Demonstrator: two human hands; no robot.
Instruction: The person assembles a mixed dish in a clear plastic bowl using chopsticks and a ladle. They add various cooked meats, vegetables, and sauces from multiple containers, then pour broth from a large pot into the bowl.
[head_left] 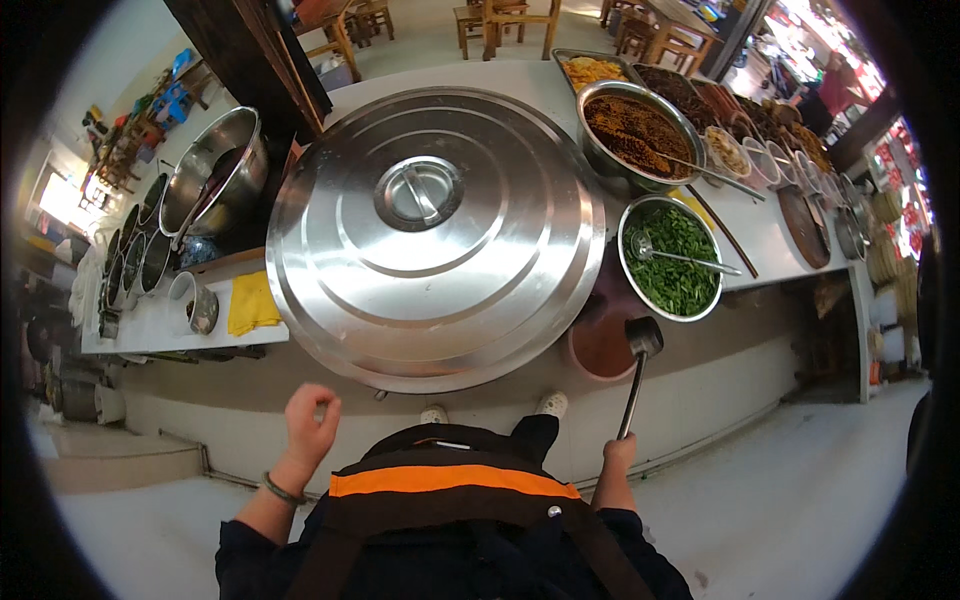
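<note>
My right hand (pixel 619 455) grips the handle of a long metal ladle (pixel 644 340), whose bowl points up beside the rim of a bowl of chopped greens (pixel 674 290). A slotted spoon (pixel 690 258) lies in those greens. Below the ladle's bowl, on the floor, stands a bucket of reddish-brown liquid (pixel 603 345). My left hand (pixel 312 425) hangs in the air with its fingers curled, nothing visible in them. It is nearest to the front edge of a huge round steel lid (pixel 480 310) with a strap handle on top.
Behind the greens stands a bowl of dark chili-coloured sauce (pixel 640 125) with a spoon. Trays, small tubs and a round wooden board (pixel 803 228) line the right counter. On the left are a large steel pot (pixel 215 170), a yellow cloth (pixel 252 303) and several dark pots.
</note>
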